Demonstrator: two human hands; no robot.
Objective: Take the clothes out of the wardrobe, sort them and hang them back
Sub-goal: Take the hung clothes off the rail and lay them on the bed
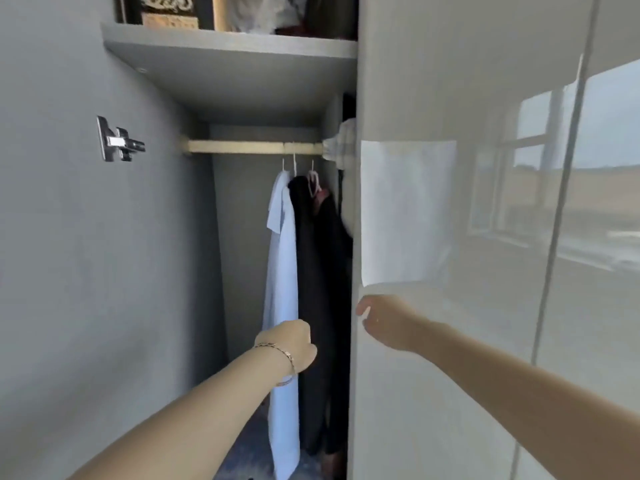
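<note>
The right hand (384, 323) curls round the edge of the shiny door (450, 393). Its grip is tight on it, likely to hold the door open. The left hand (291, 348) reaches in by the clothes. Its fingers are hidden, so its grip cannot be told. Far inside the wardrobe (242, 237), three hangers (313, 181) hang on the rod (242, 147). They carry one pale blue shirt (282, 271) and two dark clothes (311, 271).
</note>
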